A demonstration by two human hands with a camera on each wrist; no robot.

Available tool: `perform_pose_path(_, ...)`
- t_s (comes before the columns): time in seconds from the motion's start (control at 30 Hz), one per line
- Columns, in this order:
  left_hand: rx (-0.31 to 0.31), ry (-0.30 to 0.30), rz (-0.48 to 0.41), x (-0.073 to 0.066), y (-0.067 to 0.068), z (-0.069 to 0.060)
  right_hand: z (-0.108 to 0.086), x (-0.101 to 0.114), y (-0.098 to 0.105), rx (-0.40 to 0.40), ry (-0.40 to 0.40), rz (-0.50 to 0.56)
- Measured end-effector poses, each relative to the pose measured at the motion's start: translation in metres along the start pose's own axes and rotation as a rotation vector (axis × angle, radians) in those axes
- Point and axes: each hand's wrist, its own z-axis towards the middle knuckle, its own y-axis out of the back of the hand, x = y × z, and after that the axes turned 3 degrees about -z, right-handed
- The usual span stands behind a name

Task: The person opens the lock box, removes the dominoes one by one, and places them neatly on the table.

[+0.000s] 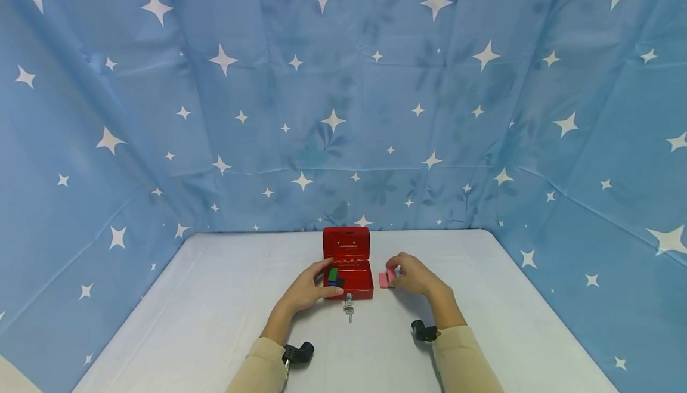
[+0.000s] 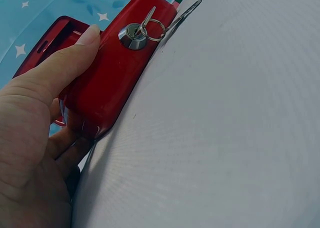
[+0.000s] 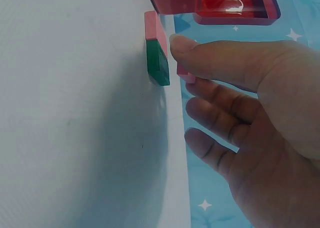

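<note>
A red metal box (image 1: 365,290) stands with its lid raised; green, blue and black blocks (image 1: 333,275) lie in its left part. The left hand (image 1: 307,288) grips the box's left side, thumb on the front wall beside the lock (image 2: 132,36) in the left wrist view. Right of the box, the right hand (image 1: 413,275) pinches a pink block (image 3: 186,74) between thumb and index finger. Just beside it, another pink block (image 3: 151,25) and a green block (image 3: 154,60) rest on the table, end to end in the right wrist view.
Keys on a ring (image 1: 349,309) hang from the lock at the box's front. The white-covered table (image 1: 214,297) meets a blue star-patterned curtain (image 1: 333,83) at the back and both sides. Black wrist cameras (image 1: 300,353) are strapped to both forearms.
</note>
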Motion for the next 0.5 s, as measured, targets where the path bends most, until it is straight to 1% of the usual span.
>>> perform_pose_path(0.5,-0.004,0.001,0.003,-0.0001,0.0002,0.0001,-0.0021,-0.0038,0.0012,0.025,0.008,-0.006)
